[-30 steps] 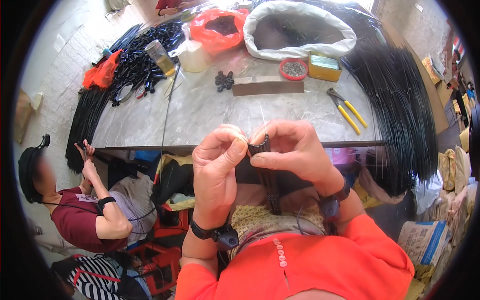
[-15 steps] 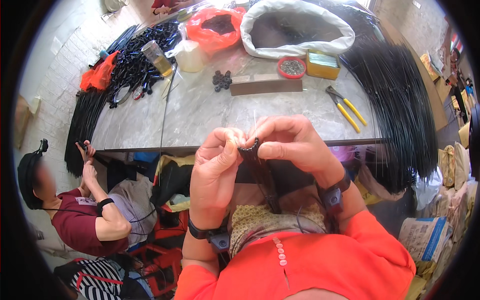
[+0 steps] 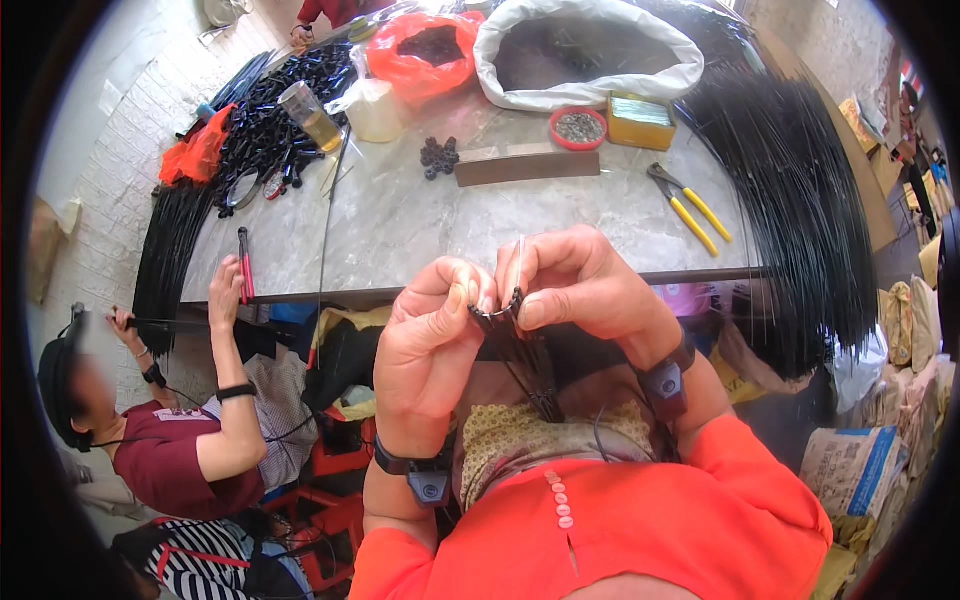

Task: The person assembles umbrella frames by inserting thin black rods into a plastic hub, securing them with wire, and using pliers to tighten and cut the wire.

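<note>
In front of my waist I hold a narrow bunch of thin black ribs (image 3: 520, 360), its upper ends strung along a thin wire (image 3: 494, 312) that curves between my hands. My left hand (image 3: 432, 318) is closed, thumb and fingers pinching the left end of this strung row. My right hand (image 3: 575, 285) is closed on the other side, gripping the wire beside the rib ends. A thin pale length (image 3: 521, 257) sticks up past its fingers. The lower ends of the ribs come together above my patterned apron (image 3: 485, 430).
Yellow-handled pliers (image 3: 692, 210), a red dish of small metal pieces (image 3: 578, 143), a yellow tin (image 3: 640, 133) and a brown strip (image 3: 528, 169) lie on the table. Long black rods (image 3: 800, 220) overhang its right side. At left, a co-worker's hand (image 3: 226, 290) touches red-handled pliers (image 3: 245, 265).
The strung rib ends have spread, and a bare stretch of curved wire now shows between my hands. The co-worker's hands have moved apart, one to the red-handled pliers on the table.
</note>
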The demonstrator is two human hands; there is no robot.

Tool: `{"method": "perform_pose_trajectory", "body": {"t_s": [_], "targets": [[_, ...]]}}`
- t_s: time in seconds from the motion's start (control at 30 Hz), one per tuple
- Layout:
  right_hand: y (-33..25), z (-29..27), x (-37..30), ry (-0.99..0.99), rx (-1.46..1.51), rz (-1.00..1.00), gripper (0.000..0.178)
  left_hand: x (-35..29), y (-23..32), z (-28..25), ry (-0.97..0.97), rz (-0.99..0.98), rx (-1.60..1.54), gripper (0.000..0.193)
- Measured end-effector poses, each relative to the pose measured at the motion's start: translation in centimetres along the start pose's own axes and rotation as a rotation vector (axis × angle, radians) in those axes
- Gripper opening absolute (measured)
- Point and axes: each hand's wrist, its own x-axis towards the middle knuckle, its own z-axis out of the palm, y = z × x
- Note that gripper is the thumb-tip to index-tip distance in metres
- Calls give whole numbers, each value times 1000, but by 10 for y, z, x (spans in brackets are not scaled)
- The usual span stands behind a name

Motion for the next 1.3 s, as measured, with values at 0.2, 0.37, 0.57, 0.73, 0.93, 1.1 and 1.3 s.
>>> {"method": "perform_pose_trajectory", "body": {"t_s": [0.2, 0.37, 0.57, 0.73, 0.93, 1.1, 1.3], "targets": [[-4, 3, -2, 14, 73, 60, 10, 1, 2, -2, -16, -33, -16, 15], [-4, 2, -4, 34, 72, 74, 13, 7, 1, -7, -47, -45, -54, 17], [-17, 15, -6, 141, 18, 9, 18, 8, 2, -1, -22, -64, -85, 15], [-32, 23, -9, 237, -261, -22, 17, 14, -3, 2, -70, -99, -105, 15], [-37, 27, -19, 277, -605, -111, 9, 13, -12, 3, -11, -103, -149, 15], [-37, 37, -17, 332, -723, -155, 9, 5, -16, 0, 56, 12, -57, 19], [-34, 39, -14, 375, -751, -114, 10, 1, -16, 7, 134, 130, 89, 27]]}}
